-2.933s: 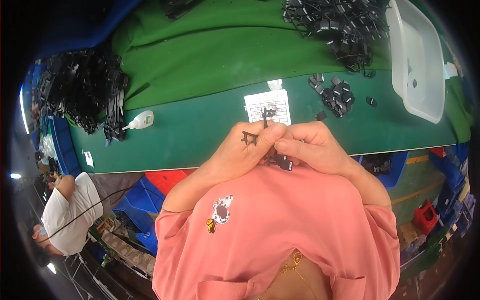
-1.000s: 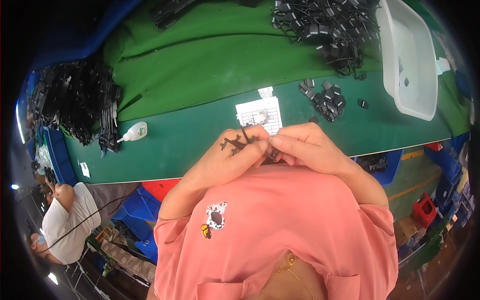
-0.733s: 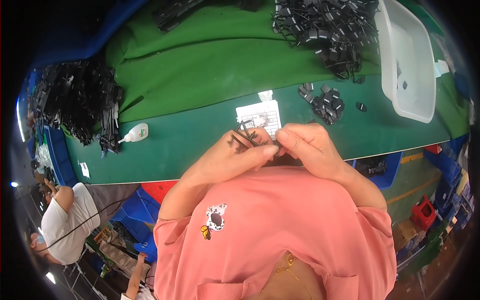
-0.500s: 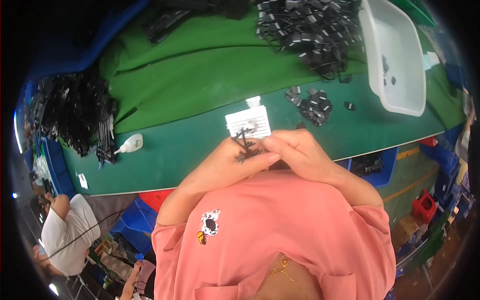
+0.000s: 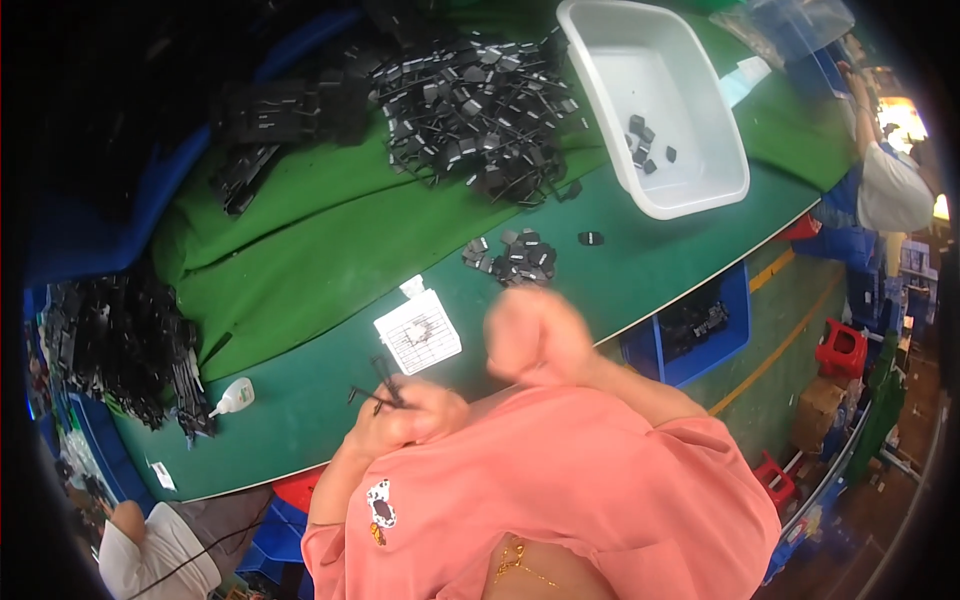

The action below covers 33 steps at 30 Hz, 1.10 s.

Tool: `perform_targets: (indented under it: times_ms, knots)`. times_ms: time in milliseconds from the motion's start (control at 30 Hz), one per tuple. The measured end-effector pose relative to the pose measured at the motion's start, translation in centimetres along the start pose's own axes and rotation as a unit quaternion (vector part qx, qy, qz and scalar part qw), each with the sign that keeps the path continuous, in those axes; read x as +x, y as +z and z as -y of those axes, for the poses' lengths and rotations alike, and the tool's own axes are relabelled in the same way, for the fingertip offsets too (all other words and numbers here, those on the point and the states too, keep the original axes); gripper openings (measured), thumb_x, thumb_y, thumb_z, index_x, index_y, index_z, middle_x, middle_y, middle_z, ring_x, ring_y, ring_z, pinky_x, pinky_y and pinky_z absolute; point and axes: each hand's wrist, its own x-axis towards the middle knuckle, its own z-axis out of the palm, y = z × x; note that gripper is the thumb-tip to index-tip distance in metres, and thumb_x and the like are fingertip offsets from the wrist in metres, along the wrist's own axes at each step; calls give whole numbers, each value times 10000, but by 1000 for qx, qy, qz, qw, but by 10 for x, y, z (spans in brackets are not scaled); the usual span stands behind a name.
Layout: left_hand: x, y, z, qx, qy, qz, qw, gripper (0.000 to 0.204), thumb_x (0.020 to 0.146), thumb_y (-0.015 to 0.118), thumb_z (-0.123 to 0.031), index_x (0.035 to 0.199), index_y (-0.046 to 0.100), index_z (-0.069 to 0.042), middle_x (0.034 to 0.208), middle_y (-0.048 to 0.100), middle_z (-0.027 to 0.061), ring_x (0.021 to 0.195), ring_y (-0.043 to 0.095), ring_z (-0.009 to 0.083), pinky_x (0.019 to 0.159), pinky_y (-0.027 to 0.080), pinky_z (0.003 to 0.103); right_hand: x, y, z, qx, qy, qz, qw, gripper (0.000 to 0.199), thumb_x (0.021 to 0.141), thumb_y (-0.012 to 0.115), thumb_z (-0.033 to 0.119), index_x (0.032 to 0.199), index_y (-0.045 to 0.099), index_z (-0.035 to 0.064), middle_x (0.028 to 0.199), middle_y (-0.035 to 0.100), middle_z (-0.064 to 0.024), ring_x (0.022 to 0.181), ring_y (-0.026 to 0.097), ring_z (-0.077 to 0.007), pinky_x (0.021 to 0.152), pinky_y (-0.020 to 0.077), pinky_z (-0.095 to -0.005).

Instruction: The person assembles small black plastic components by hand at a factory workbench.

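My left hand [image 5: 415, 415] is closed around several thin black plastic strips [image 5: 380, 387], whose ends stick out past the fingers; it is close to my body at the table's near edge. To its right, apart from it, my right hand [image 5: 538, 335] is smeared by motion, so its fingers cannot be read. Just beyond the right hand lies a small pile of black plastic pieces [image 5: 525, 258]. Between the hands, further back, a white lined paper pad [image 5: 418, 332] with a greyish smudge rests on the green table [image 5: 320, 400].
Behind the pad is a large heap of black parts [image 5: 480, 110]. A white plastic tub [image 5: 690, 190] with a few black pieces stands back right. On the left are a white squeeze bottle [image 5: 234, 397] and another black heap [image 5: 115, 340]. A blue bin [image 5: 700, 330] sits beyond the table edge.
My hands have come apart: the right has moved toward the small pile, while the left stays near my body with the strips. The whole view has turned to the right.
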Motion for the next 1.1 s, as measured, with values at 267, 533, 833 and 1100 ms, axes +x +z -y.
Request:
perform_targets:
  times_ms: [267,533,833,1100]
  knots:
    - [19,4,-11,-28,40,-107,993,311,787,448,-222,524,376,-71,436,382,25,438,330,125,436,252,263,-8,3,56,-91,-263,-95,956,292,879,424,248,655,487,73,507,342,29,390,245,-67,397,214,-222]
    - [25,13,-47,121,58,-103,986,313,812,421,-236,545,406,-73,407,356,4,397,292,103,409,233,264,-29,50,153,-501,-531,-180,659,238,846,464,160,671,540,18,525,410,16,474,363,-71,441,283,-215]
    - [114,55,-135,284,-15,-157,946,297,858,457,-290,694,526,-51,470,427,2,385,353,62,358,247,196,-19,24,176,-865,-371,-254,222,238,806,532,176,685,600,-18,695,567,-148,653,546,-311,604,436,-367]
    - [269,83,-254,286,118,-90,947,223,844,510,-258,777,511,-45,528,453,-27,403,359,36,338,225,176,-14,32,167,-828,-441,-231,256,161,770,574,108,668,551,-14,659,536,-130,607,532,-294,557,426,-369]
